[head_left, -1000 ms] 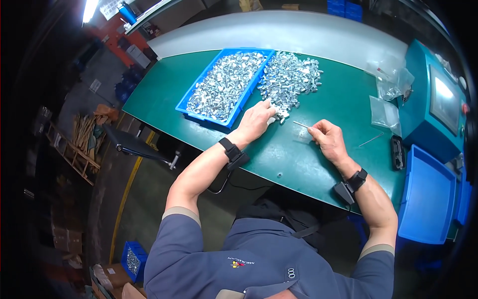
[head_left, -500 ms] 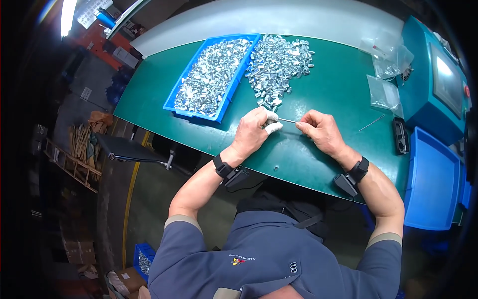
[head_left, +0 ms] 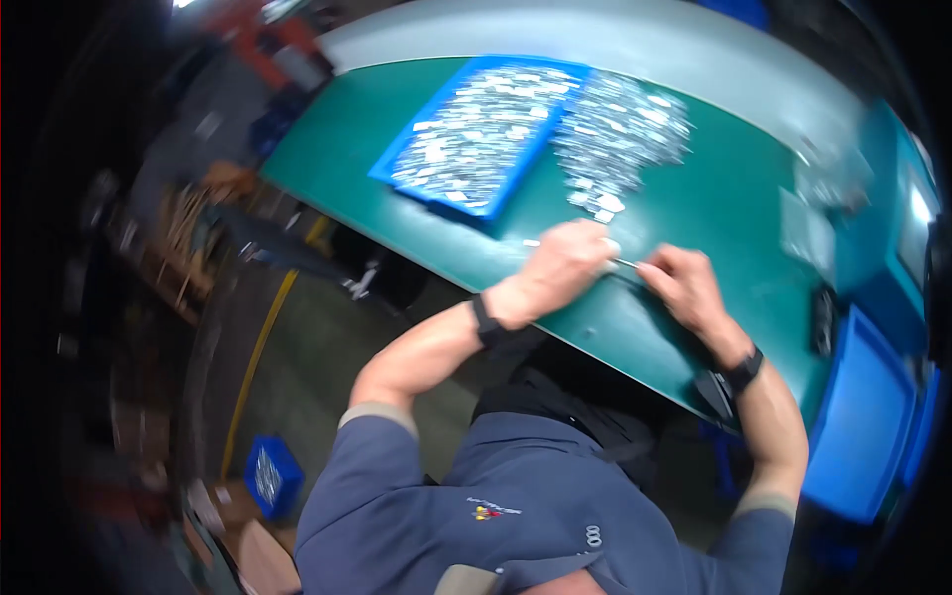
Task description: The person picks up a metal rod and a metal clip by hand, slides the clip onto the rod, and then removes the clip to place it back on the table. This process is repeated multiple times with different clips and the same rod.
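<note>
While much of the bench looks smeared from where I stand, I can make out a thin metal rod spanning the narrow gap between the two hands, above the green tabletop and on the person's side of the loose metal pieces. The right hand pinches the rod between thumb and forefinger. The left hand is bent around the rod's other end, its back toward me, so I cannot tell whether those fingers grip the rod, a metal piece, or both. The blue tray, heaped with more pieces, stands farther off.

To my eye, doing this well calls for a light but firm pinch close to where the hands meet, so the rod does not skid, with everything in one straight line and the left fingertips clear of the tip. Steady wrists would probably help too.

As for writing, the dark blue shirt carries pale lettering by a red-and-yellow emblem, plus a pale looped mark to the right. On the teal machine and the clear plastic bags I can read nothing.
</note>
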Demonstrator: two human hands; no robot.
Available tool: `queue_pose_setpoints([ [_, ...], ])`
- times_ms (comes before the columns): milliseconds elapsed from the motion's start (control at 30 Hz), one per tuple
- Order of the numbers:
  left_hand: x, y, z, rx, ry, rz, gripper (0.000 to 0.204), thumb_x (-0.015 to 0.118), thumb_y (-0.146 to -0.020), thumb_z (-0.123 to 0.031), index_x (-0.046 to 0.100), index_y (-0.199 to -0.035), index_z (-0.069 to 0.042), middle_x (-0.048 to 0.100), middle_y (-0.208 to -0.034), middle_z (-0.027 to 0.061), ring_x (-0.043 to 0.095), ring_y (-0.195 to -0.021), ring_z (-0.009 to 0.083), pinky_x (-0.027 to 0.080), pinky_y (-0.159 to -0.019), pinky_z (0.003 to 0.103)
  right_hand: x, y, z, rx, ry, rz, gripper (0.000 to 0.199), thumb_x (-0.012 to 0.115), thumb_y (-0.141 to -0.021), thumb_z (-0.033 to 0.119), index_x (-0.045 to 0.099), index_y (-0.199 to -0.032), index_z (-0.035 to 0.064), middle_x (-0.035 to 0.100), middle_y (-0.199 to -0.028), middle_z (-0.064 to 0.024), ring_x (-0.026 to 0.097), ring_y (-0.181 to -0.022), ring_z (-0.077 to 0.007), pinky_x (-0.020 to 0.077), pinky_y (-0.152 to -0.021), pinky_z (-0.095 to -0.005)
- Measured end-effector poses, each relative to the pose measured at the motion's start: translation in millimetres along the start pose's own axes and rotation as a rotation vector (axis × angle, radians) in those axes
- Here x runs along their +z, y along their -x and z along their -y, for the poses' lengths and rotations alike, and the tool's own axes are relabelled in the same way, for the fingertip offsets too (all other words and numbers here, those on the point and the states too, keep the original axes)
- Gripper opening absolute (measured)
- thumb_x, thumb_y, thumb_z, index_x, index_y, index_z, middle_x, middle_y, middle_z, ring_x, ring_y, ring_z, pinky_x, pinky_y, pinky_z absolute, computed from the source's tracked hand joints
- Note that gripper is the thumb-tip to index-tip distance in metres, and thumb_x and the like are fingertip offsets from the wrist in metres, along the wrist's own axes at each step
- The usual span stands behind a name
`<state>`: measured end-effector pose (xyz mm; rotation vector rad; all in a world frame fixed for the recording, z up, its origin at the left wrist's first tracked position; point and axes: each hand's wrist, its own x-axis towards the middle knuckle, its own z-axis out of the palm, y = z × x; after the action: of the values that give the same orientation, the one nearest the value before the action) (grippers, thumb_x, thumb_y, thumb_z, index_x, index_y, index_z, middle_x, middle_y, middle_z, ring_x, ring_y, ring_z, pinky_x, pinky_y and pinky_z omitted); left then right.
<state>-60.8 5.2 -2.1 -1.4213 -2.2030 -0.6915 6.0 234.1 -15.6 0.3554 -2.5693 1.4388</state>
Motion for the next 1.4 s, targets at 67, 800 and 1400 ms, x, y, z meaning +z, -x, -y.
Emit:
queue_pose_setpoints([
  [67,14.6,-0.7,-2.0,0.041,-0.104,0.066,0.011,0.068,-0.074,-0.014,0.061,-0.079,-0.009,0.057,-0.082,0.0088,0.063,-0.083,0.0288,0.053,-0.073,0.041,-5.6,3.5,-4.1,0.154,0.048,0.069,0.029,0.068,-0.095,0.021,0.067,-0.077,-0.0011,0.063,-0.062,-0.0098,0.059,-0.056,-0.0169,0.0453,-0.053,-0.0335],
  [800,63.3,38.7,-47.1,-0.290,0.073,-0.341,0.015,0.069,-0.071,-0.009,0.055,-0.073,-0.007,0.058,-0.079,0.0108,0.060,-0.080,0.0315,0.051,-0.071,0.043,16.1,15.0,-49.2,0.076,0.019,0.081,0.031,0.060,-0.102,0.018,0.060,-0.079,-0.0015,0.051,-0.060,-0.0005,0.042,-0.056,-0.0086,0.0341,-0.052,-0.0282],
  [1400,-31.4,40.4,5.8,-0.254,-0.091,-0.165,0.016,0.079,-0.079,-0.012,0.065,-0.086,-0.007,0.063,-0.081,0.0103,0.064,-0.077,0.0317,0.052,-0.069,0.042,6.2,6.8,-4.4,0.293,-0.313,-0.097,0.019,0.068,-0.097,0.017,0.067,-0.087,0.0006,0.064,-0.069,-0.0002,0.055,-0.063,-0.0069,0.0425,-0.057,-0.0245],
])
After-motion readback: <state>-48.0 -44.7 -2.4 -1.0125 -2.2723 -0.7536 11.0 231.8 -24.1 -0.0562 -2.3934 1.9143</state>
